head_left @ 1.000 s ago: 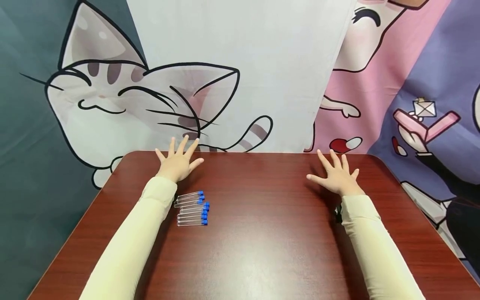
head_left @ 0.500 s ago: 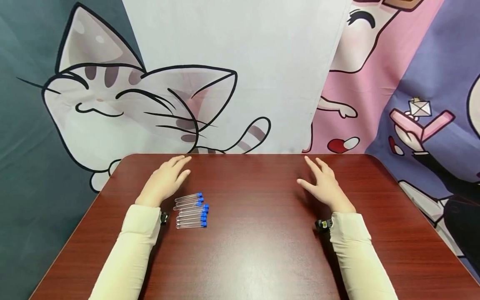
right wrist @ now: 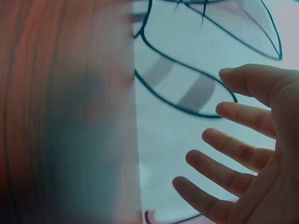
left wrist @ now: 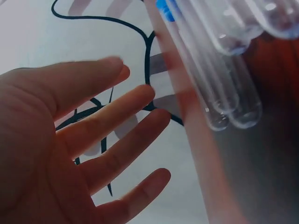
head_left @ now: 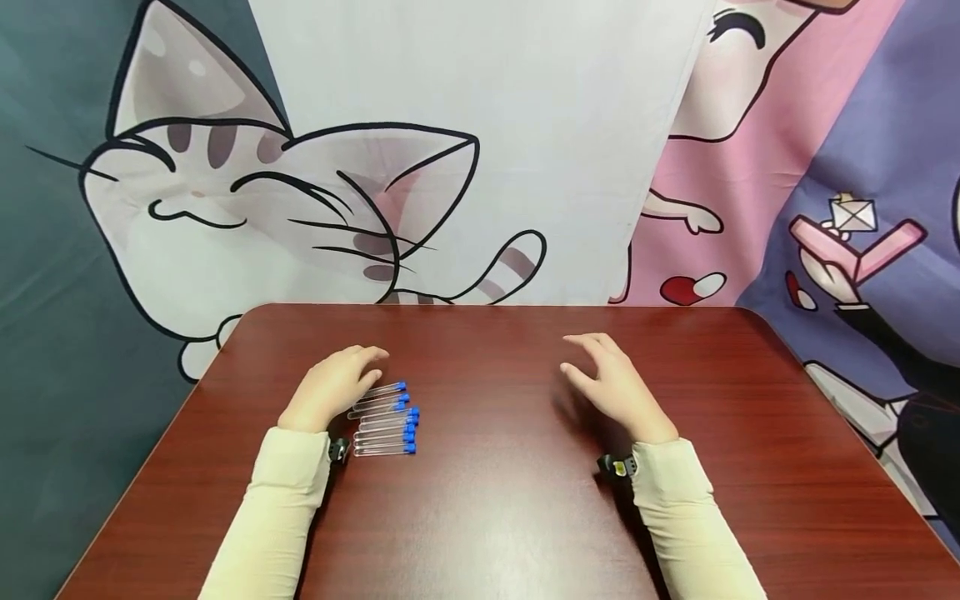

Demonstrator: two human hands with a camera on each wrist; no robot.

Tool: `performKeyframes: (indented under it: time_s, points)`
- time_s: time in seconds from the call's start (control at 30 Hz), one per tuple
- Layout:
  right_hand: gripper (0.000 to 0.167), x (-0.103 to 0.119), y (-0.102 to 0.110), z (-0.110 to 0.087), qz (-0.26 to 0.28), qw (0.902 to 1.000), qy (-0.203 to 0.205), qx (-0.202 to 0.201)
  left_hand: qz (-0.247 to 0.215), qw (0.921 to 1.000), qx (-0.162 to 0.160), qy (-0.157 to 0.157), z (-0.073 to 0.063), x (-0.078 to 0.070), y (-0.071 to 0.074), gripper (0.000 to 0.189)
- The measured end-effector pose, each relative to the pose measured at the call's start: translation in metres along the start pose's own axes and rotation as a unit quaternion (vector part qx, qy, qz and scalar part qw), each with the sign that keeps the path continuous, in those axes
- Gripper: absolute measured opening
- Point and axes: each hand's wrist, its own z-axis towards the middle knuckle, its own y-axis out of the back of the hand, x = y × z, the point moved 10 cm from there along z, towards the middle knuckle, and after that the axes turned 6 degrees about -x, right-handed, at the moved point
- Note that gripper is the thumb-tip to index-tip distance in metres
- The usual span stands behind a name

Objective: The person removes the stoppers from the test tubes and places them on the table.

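Several clear test tubes (head_left: pixel 384 435) with blue caps lie in a loose row on the left half of the table, caps toward the right. My left hand (head_left: pixel 330 387) hovers just beyond and left of the row, its thumb near the farthest tube and its fingers loosely bent around nothing. In the left wrist view the left hand (left wrist: pixel 103 135) is apart from the tubes (left wrist: pixel 219 65), whose rounded ends show at upper right. Over the table's right half, my right hand (head_left: pixel 617 387) is held with fingers spread and nothing in them; the right wrist view shows the hand (right wrist: pixel 247 149) likewise holding nothing.
A reddish-brown wooden table (head_left: pixel 487 517) spans the view, its far edge meeting a cloth backdrop (head_left: pixel 510 100) printed with a cartoon cat. A dark rounded object (head_left: pixel 930 450) stands beyond the table's right side. Both wrists wear small dark devices.
Both hands have drawn back from the far edge. The left hand has come down toward the tubes, and the right hand has shifted inward to the left. The fingers are less spread. The tubes have not moved.
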Motion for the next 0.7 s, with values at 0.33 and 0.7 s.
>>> performKeyframes:
  time_s: [0.33,0.7]
  points:
    - [0.031,0.023,-0.019,-0.002,0.011,0.9993,0.036,-0.006,-0.032,0.9982,0.050,0.008,0.002,0.001,-0.018,0.024]
    - [0.032,0.027,-0.035,-0.004,0.024,0.9991,0.031,0.013,0.005,0.9981,0.060,0.007,0.002,0.006,-0.026,0.010]
